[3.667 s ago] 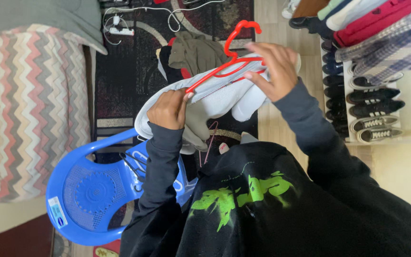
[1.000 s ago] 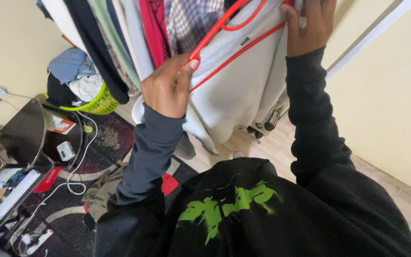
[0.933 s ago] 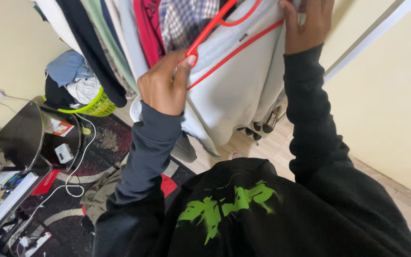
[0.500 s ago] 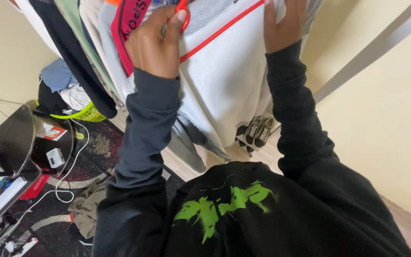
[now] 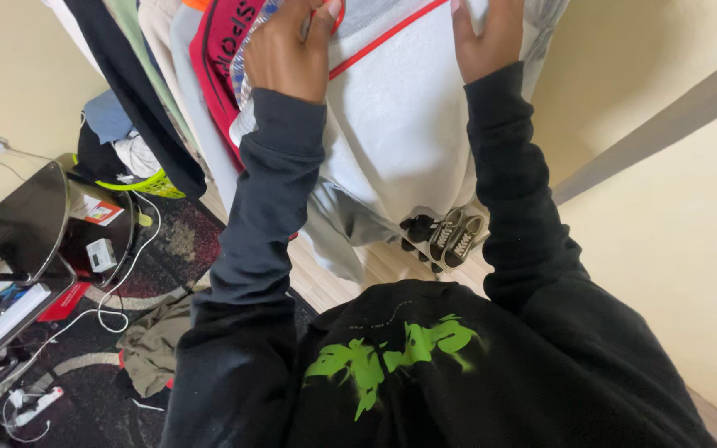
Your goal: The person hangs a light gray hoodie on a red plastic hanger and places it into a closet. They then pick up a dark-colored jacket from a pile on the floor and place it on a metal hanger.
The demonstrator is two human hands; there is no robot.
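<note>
While both arms are raised toward the hanging clothes, the red hanger (image 5: 383, 37) is pinched at its end between the thumb and curled fingers of the left hand (image 5: 292, 50). The pale grey garment (image 5: 400, 141) is draped from that hanger, below the fingers of both hands. The right hand (image 5: 487, 37) is pressed flat against the garment's upper edge, its fingers close together. A pair of sneakers (image 5: 450, 236) is seen far beneath the fingertips.

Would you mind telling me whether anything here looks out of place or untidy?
Yes: an olive garment lies crumpled on the dark rug at lower left, beside loose white cables trailing across the floor.
</note>
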